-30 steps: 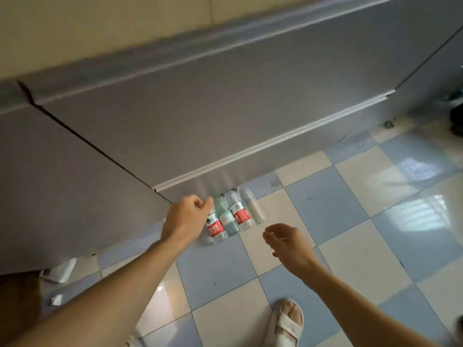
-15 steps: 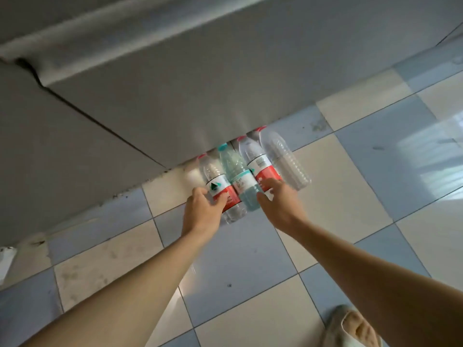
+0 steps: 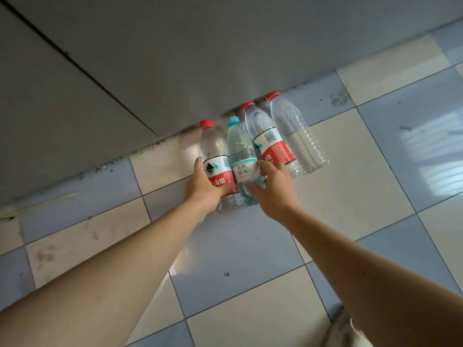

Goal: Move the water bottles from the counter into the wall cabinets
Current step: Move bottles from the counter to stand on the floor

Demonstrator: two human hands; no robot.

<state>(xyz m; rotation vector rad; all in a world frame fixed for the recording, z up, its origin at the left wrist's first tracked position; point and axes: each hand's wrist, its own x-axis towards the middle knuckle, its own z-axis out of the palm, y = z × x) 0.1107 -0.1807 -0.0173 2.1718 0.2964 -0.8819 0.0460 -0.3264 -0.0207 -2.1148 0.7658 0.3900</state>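
Where the grey cabinet front (image 3: 175, 58) meets the checkered floor (image 3: 250, 259), four bottles stand in a tight row at centre frame, shoulder to shoulder, caps toward the cabinet. From left of frame: a red-capped bottle (image 3: 213, 146) with a red-and-white label; a teal bottle (image 3: 240, 146) with a blue cap and pale label; a second red-label bottle (image 3: 265, 136); a clear bottle (image 3: 298, 139) with a red cap and no label, ribbed lower body.

Left hand (image 3: 204, 189): fingers curled round the lower body of the red-capped bottle, thumb up along its left side at the label edge. Firm grip; palm covers the bottom part of the label.

Right hand (image 3: 274, 189): wrapped round the teal bottle at and below its label, thumb across the front and the fingers round its right side, against the second red-label bottle. Whether it also holds that bottle, cannot tell.

Both forearms reach in from the lower edge of frame, converging on the row.

Floor tiles alternate blue-grey and cream, with dirt specks along the cabinet base at left. Bright window reflection on the tiles at right of frame. A sandalled foot (image 3: 348, 331) shows at lower right, blurred.
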